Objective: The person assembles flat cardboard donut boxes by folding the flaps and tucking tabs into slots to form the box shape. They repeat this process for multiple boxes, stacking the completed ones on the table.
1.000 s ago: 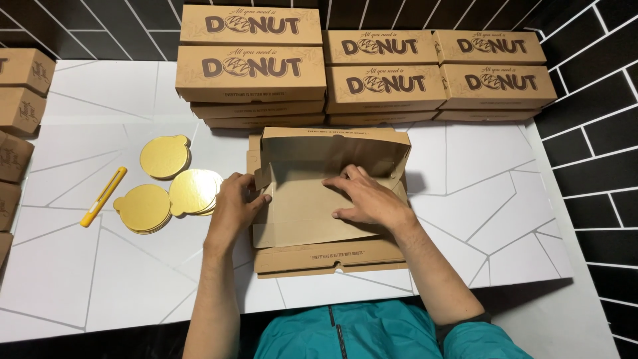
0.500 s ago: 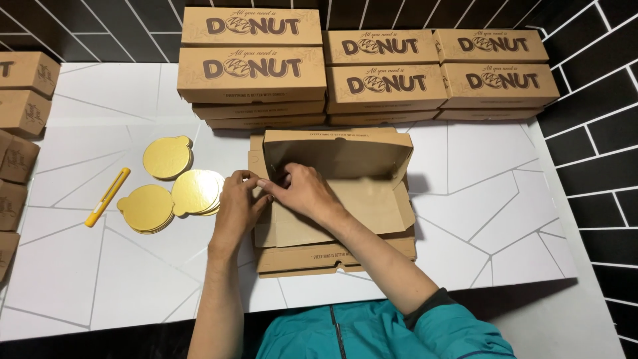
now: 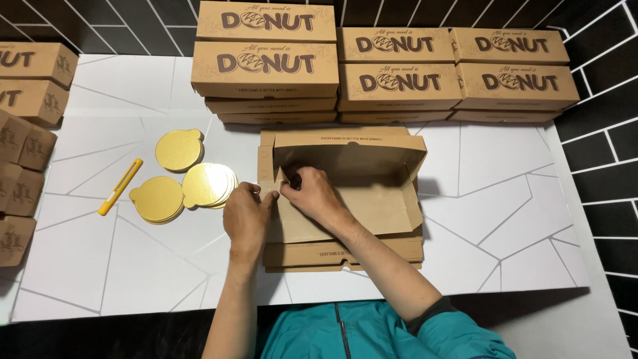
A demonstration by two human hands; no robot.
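Both hands work at the left end wall of a half-formed brown cardboard box (image 3: pixel 345 193) lying in front of the person on the white table (image 3: pixel 505 199). Left hand (image 3: pixel 246 216) pinches the outside of that end wall, thumb and fingers closed on the cardboard flap. Right hand (image 3: pixel 312 196) reaches across inside the box, fingertips pressing the corner tab just beside the left hand; it grips cardboard only. Judged progress: the back wall stands up and the right end looks raised; the left corner is not yet locked; the front edge lies flat toward the person; the lid is not closed. The box interior is empty, nothing loaded. It sits on a flat unfolded blank (image 3: pixel 345 252). Left of the left hand: gold round cake boards (image 3: pixel 183 176) in loose stacks and, farther out, a yellow utility knife (image 3: pixel 119 187). Beyond the hands: stacks of closed finished boxes (image 3: pixel 392 73); contents cannot be seen. More boxes (image 3: pixel 26 106) at the far left.
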